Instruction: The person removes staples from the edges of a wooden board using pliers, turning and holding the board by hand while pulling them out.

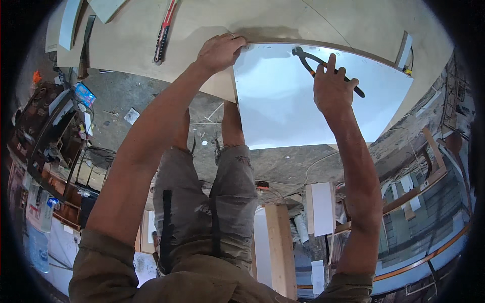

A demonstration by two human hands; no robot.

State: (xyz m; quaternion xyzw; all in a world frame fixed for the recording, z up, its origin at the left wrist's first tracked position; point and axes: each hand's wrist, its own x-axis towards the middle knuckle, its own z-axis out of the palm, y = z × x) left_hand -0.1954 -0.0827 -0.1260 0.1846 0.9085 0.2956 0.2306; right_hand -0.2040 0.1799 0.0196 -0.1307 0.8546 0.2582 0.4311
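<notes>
A white panel [283, 111] with a smooth, shiny face lies on the bench in front of me, its near edge overhanging the floor. At its far left corner, my left hand [221, 52] is closed over the edge. My right hand [334, 88] grips a pair of dark pincers [305, 61] with orange on the handles. Near the panel's far edge, the pincers' head rests at or just above the surface, beside small marks. Whether the jaws bite on anything is too small to tell.
A red and black hand tool [162, 38] lies on the pale bench board [126, 33], with a dark flat-bladed tool [86, 48] farther left. A short white strip [404, 49] stands by the panel's far right corner. Boards [280, 247] lean behind my legs; scraps litter the floor.
</notes>
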